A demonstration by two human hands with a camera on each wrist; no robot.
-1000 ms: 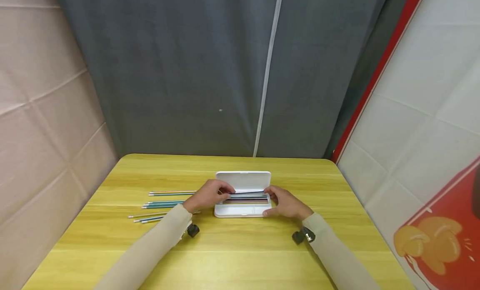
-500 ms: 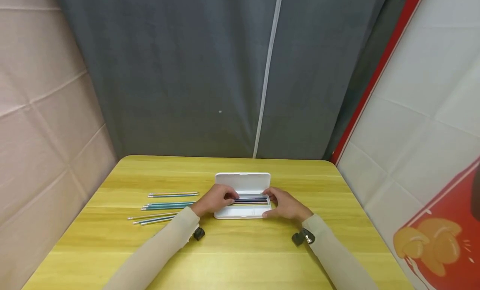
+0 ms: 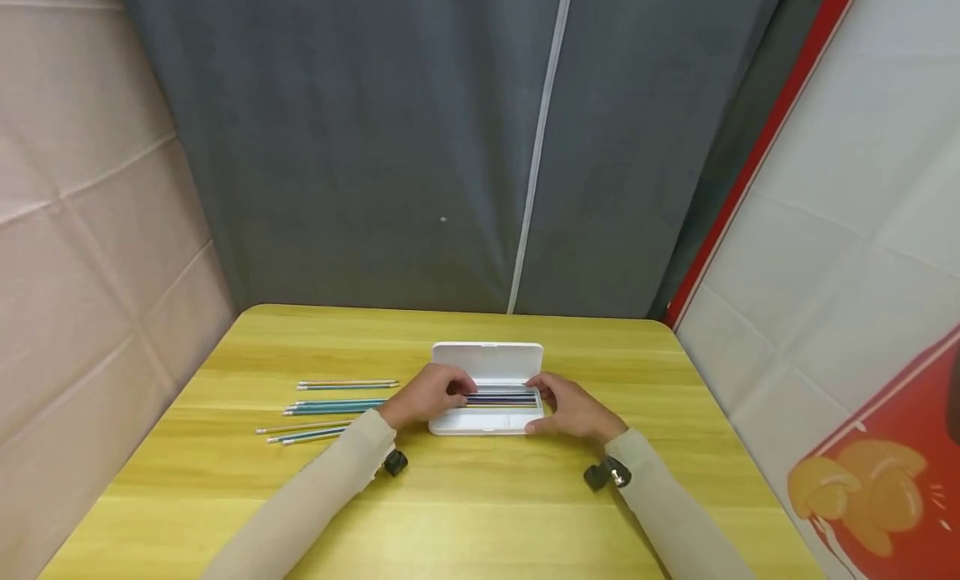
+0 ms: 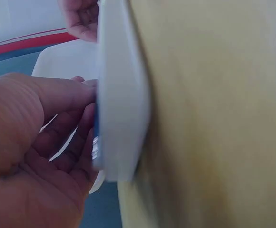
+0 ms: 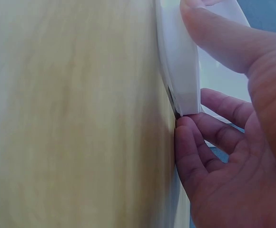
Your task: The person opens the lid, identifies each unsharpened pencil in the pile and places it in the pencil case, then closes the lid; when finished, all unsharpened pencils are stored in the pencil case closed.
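- White pencil case [image 3: 486,397] sits mid-tabletop [image 3: 480,497], lid flipped open to the far side, long axis running left–right.
- Row of coloured pencils [image 3: 501,397] lies in the tray, parallel to that axis.
- Left hand [image 3: 429,394] is at the case's left end, fingers [image 4: 62,95] curled over the rim onto the pencil ends; thumb presses the outer wall. Looks like a pinch on the case end, though the exact contact with the pencils is hidden.
- Right hand [image 3: 572,407] is at the right end, fingers [image 5: 214,33] curled round the case edge, thumb on the near rim: gripping the case.
- Both hands equally close; the case lies directly between them, so no reach is needed.
- Loose pencils [image 3: 330,408] lie on the tabletop left of the case, also left–right, in three small groups, just beyond the left wrist, nearer the left hand.
- Nothing stands between the left hand and those pencils; the right hand would have to cross the case.
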